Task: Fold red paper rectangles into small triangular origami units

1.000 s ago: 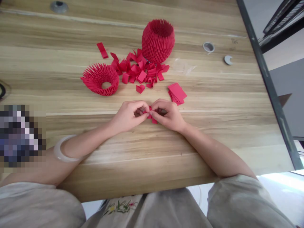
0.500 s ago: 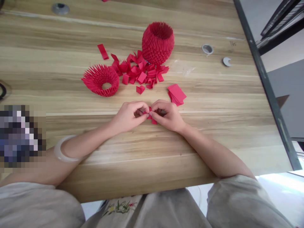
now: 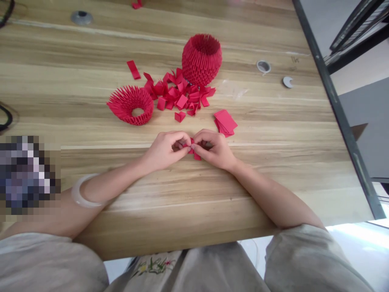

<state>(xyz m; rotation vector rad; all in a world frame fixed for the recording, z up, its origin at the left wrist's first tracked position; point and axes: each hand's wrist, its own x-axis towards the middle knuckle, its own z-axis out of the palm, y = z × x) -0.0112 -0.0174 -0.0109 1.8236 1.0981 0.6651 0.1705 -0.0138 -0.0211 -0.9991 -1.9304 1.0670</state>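
Note:
My left hand (image 3: pixel 164 149) and my right hand (image 3: pixel 214 148) meet at the middle of the wooden table (image 3: pixel 91 52), fingers pinched on a small folded piece of red paper (image 3: pixel 194 152). A white bangle (image 3: pixel 79 192) circles my left wrist. Behind the hands lies a pile of folded red paper pieces (image 3: pixel 179 94). A spiky red paper ring (image 3: pixel 131 104) sits to its left. A round red paper vase (image 3: pixel 201 57) stands behind the pile. A small stack of flat red paper sheets (image 3: pixel 225 121) lies just beyond my right hand.
A loose red strip (image 3: pixel 133 69) lies left of the pile. A tape roll (image 3: pixel 263 66) and a grey crescent piece (image 3: pixel 287 82) sit at the far right. A grey disc (image 3: pixel 81 17) is at the far left. The table's dark right edge (image 3: pixel 334 105) runs diagonally.
My hands stay pinched on the red piece with barely any finger motion. The view has tilted slightly, so the table things sit a little lower in the picture.

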